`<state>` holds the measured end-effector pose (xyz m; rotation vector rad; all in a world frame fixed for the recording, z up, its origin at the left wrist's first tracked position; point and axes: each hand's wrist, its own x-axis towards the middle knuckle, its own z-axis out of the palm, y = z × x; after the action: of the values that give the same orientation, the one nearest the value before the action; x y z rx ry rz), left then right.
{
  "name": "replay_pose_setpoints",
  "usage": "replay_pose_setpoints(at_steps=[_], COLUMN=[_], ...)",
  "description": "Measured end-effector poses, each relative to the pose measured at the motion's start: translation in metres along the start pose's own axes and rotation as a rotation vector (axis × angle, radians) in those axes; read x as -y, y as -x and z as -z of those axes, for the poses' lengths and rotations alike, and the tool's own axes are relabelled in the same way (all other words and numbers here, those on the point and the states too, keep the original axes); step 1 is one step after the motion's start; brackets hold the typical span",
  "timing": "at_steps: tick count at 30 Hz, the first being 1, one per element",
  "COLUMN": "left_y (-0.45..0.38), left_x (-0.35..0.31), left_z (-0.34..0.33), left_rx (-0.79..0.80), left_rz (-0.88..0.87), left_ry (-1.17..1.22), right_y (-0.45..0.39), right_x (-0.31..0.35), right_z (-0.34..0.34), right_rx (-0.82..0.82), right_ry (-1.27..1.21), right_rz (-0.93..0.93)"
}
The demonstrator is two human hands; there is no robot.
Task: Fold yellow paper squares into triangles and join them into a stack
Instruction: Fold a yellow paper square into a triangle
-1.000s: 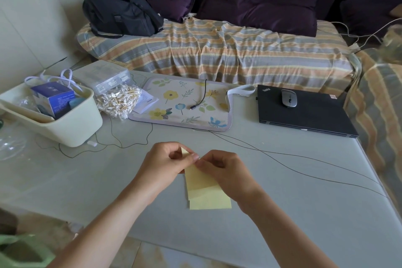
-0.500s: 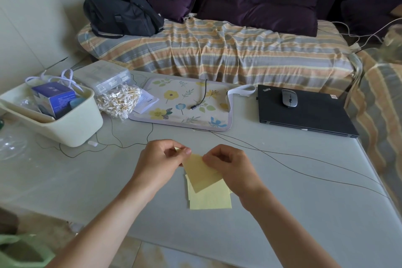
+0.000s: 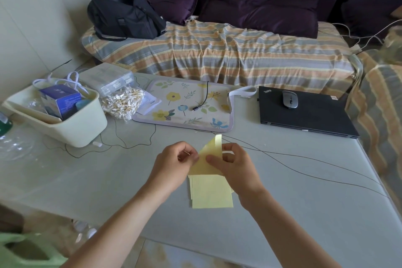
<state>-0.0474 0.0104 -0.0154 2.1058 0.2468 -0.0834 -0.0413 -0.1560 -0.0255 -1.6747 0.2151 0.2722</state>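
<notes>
Both hands fold one yellow sheet

The left hand [image 3: 174, 164] and right hand [image 3: 233, 164] pinch the sheet [image 3: 206, 159] between them, just above the paper pile [image 3: 212, 193].

Now folding the yellow sheet [image 3: 207, 159] into a point rising above both hands, left hand [image 3: 174, 164] and right hand [image 3: 233, 166] drawing apart along its edges, unlike flat earlier.

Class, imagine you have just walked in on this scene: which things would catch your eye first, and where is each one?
First, the two hands at the near middle of the grey table: the left hand and right hand pinch a yellow paper folded to a point. Just below it lies a pile of flat yellow squares. Behind, a black laptop with a mouse on it sits at the table's far right.
</notes>
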Motion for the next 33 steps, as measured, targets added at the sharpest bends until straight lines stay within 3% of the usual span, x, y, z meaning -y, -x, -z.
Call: replay_pose_setpoints(at_steps=[6,13,23,33], left_y=[0.001,0.001,0.0,-0.001], left_x=[-0.009,-0.018,-0.019,-0.029], left_z=[-0.004,-0.003,0.006,0.01], left_rx=[0.066,0.032,0.087,0.133], left_rz=[0.147,0.088,0.255,0.216], left_ry=[0.196,0.396,0.737,0.809], right_y=[0.003,0.009,0.015,0.016], right_x=[0.002,0.009,0.015,0.011], right_z=[0.006,0.014,0.025,0.033], right_rx=[0.004,0.177,0.055,0.117], right_ry=[0.038,0.167,-0.112,-0.266], right_rz=[0.053,0.061,0.089,0.146])
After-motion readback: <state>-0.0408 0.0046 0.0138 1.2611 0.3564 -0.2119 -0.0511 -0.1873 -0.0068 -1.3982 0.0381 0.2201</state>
